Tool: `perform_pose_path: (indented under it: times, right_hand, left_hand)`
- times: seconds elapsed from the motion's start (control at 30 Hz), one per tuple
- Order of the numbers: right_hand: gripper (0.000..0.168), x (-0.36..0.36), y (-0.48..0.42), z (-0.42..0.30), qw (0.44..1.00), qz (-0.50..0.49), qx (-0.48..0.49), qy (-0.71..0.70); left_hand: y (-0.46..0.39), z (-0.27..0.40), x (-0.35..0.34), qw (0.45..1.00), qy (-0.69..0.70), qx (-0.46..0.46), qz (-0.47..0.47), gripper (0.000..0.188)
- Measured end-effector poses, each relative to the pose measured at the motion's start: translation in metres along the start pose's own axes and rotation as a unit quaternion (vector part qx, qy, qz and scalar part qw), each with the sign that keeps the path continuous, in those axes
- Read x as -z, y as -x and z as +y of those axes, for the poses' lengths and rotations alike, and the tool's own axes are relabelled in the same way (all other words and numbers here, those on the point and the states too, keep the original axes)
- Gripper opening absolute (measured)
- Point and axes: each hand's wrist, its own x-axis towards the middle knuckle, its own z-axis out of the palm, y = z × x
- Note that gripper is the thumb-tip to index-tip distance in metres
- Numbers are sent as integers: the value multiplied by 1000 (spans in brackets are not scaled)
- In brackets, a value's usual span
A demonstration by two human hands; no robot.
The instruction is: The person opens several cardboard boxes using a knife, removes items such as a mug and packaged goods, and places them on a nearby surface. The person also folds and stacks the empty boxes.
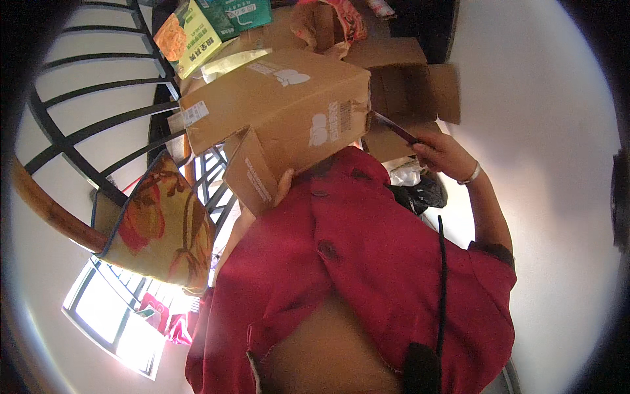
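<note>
A large cardboard box (295, 118), printed with white shapes and a barcode, lies tilted in front of my red garment (339, 221). Under its lower left part, by an open flap (251, 172), my left hand (284, 187) supports the box; mostly a thumb or finger shows and the rest is hidden. On the right, my right hand (445, 153) grips a knife (396, 129) with a dark handle. The blade points up and left, its tip at the box's right end edge.
Another opened cardboard box (401, 83) stands behind on the right. Green and yellow packages (189, 39) lie at the upper left. Black metal railing (103, 133) runs along the left, with a floral cloth (167, 226) over its handrail. A black plastic bag (425, 194) sits below my right hand.
</note>
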Motion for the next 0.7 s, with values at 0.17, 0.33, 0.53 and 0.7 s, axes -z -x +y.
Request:
perform_pose_path:
  times: [0.17, 0.33, 0.53, 0.7]
  right_hand:
    - [24, -17, -1, 13, 989, -56, -25, -131]
    - [24, -26, 2, 26, 975, -113, -79, -174]
    - [26, -20, 11, 36, 984, -117, -59, -117]
    - [40, -18, 17, 42, 994, 0, 14, -113]
  left_hand:
    - [2, -10, 0, 994, -53, -86, 39, 60]
    - [14, -28, 6, 972, -110, -195, 75, 59]
    - [24, -20, -4, 992, -57, -96, 59, 60]
    - [23, -8, -21, 999, -4, -10, 52, 60]
